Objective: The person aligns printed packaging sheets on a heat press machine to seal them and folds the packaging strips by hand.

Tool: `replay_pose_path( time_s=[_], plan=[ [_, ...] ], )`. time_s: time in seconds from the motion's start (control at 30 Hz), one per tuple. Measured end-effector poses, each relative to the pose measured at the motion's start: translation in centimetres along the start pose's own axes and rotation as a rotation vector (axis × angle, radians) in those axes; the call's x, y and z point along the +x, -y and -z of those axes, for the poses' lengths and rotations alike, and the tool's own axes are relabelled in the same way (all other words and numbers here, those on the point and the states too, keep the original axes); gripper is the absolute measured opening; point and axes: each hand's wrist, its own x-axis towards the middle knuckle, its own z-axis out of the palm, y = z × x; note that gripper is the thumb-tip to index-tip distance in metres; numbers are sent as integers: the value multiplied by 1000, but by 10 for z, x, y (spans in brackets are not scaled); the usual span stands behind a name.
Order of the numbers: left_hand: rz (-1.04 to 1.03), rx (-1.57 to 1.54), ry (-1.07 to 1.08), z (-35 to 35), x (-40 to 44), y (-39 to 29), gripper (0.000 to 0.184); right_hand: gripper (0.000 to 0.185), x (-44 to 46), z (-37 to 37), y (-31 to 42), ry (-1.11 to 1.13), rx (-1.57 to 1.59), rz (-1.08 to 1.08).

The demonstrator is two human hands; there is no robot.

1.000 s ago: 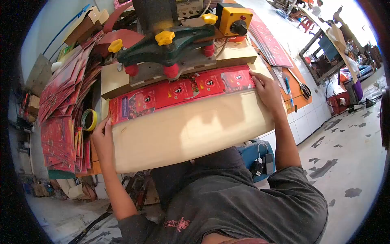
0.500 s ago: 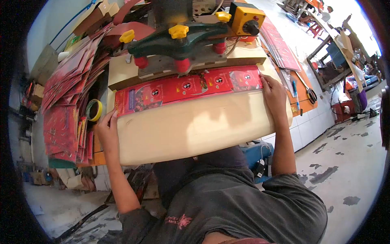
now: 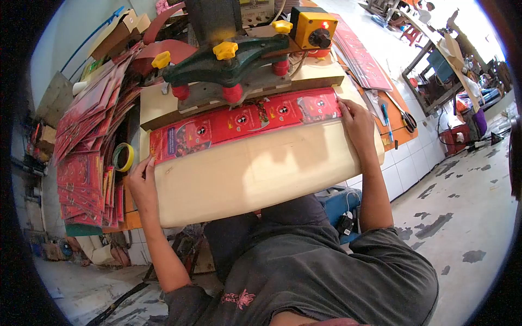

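Observation:
A long red printed sheet (image 3: 244, 120) lies on a pale padded board (image 3: 261, 168), its far edge close to the press head. My left hand (image 3: 144, 187) pinches the sheet's left end, at the near corner. At the right end, my right hand (image 3: 356, 127) has its fingers closed on the sheet's edge. Above the sheet's far side is a dark green press (image 3: 228, 68) with yellow knobs and red feet. A yellow control box (image 3: 315, 31) beside it shows a lit red lamp.
Stacked red printed sheets (image 3: 81, 141) and a yellow tape roll (image 3: 124, 157) are on the left. Scissors (image 3: 408, 120), a blue pen (image 3: 386, 117) and more red sheets (image 3: 359, 51) are on the right. A person (image 3: 425, 11) is far off at the upper right.
The lamp on the control box is now bright red. The camera view has shifted slightly; both hands stay at the sheet's ends.

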Motion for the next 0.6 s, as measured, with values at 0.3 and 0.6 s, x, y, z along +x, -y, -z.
replay_pose_path(
  time_s=[0.3, 0.6],
  plan=[
    [24, 65, 23, 3, -2, -13, 30, 30, 2, -1, -1, 19, -13, -56],
    [-13, 42, 16, 1, -1, -5, 29, 29, 1, -1, -4, 14, -9, -20]
  ],
)
